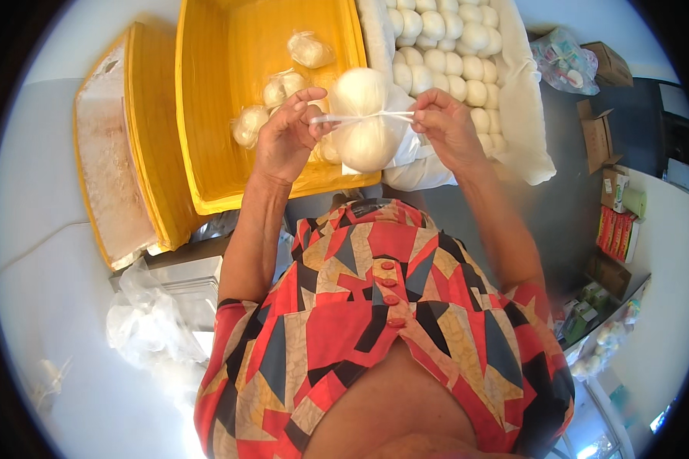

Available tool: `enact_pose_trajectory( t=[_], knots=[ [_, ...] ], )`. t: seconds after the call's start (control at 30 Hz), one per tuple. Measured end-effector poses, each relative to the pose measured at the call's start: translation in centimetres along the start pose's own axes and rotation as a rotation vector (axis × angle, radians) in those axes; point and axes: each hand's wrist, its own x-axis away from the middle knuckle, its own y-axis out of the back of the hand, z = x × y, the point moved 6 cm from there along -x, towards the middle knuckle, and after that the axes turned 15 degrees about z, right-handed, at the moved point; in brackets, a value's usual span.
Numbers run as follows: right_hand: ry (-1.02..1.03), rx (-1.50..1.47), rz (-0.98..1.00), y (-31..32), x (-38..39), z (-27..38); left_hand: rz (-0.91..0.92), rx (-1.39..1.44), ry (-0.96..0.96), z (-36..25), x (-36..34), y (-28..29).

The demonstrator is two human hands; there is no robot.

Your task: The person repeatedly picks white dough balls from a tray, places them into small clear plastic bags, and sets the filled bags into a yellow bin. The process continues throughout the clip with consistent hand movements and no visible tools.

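Observation:
A clear plastic bag of round white buns (364, 141) is pulled narrow across its middle by a white strip, above the edge of a yellow crate (200, 99). My left hand (287, 134) has its fingers curled at the strip’s left end, index finger raised. My right hand (444, 126) pinches the strip’s other end. Several bagged buns (308, 47) lie in the yellow crate. To the right, rows of white buns (448, 86) sit in a cloth-lined container (530, 145).
Another yellow crate (145, 130) stands at the left, with loose clear plastic bags (149, 321) below it on a metal surface. At the right are cardboard boxes (593, 130), a plastic bag (559, 57) and small coloured packages (612, 229) around a dark floor.

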Motion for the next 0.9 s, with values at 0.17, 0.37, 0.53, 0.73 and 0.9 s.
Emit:
enact_pose_trajectory(
  t=[0.17, 0.37, 0.53, 0.73, 0.9],
  knots=[
    [-0.192, -0.116, 0.314, -5.5, -0.6, -0.5, 0.004, -0.082, 0.073, -0.3, 1.5, -2.4],
    [-0.333, -0.248, 0.333, -9.6, -0.5, -4.6, -0.236, -0.511, 0.277, 0.2, 4.0, -3.9],
    [-0.188, -0.141, 0.328, -10.9, -2.8, -5.7, -0.378, -0.721, 0.247, -2.4, 6.6, -1.3],
    [0.146, 0.835, 0.149, -4.1, -4.5, -6.9, -0.657, -1.283, 0.11, -7.4, 9.2, -0.8],
    [0.299, 1.539, -0.108, 0.6, -3.7, -7.6, -0.611, -1.635, 0.072, -8.0, 8.2, -3.0]
  ],
)
